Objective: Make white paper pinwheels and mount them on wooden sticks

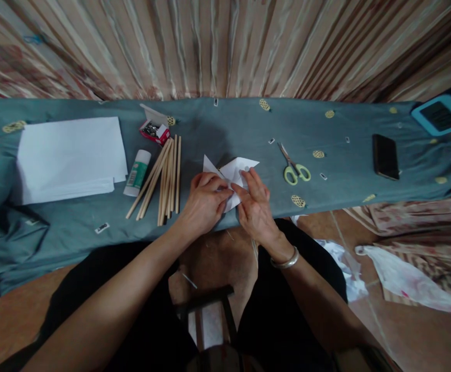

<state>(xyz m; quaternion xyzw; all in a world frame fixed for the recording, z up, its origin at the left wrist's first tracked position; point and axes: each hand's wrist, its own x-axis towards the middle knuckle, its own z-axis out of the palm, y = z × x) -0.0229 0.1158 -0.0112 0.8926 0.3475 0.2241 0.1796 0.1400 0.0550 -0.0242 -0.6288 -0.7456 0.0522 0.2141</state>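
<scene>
A piece of white paper [237, 168] with pointed, raised corners lies at the table's front edge, under both my hands. My left hand [205, 202] has its fingers curled in and pinches the paper near its middle. From the other side my right hand [254, 206] reaches in, its index finger and thumb near the same middle spot. Its other fingers lie bent over the paper's right flap. Part of the paper's centre is hidden by my fingers. To the right of the hands lie scissors [294, 168] with green handles.
Left of my hands are several wooden sticks [167, 181], a glue stick [137, 173] and an open red box [155, 129] of small metal pieces. A white paper stack [70, 160] lies further left. At right are a phone [385, 156] and a blue-framed device [441, 114].
</scene>
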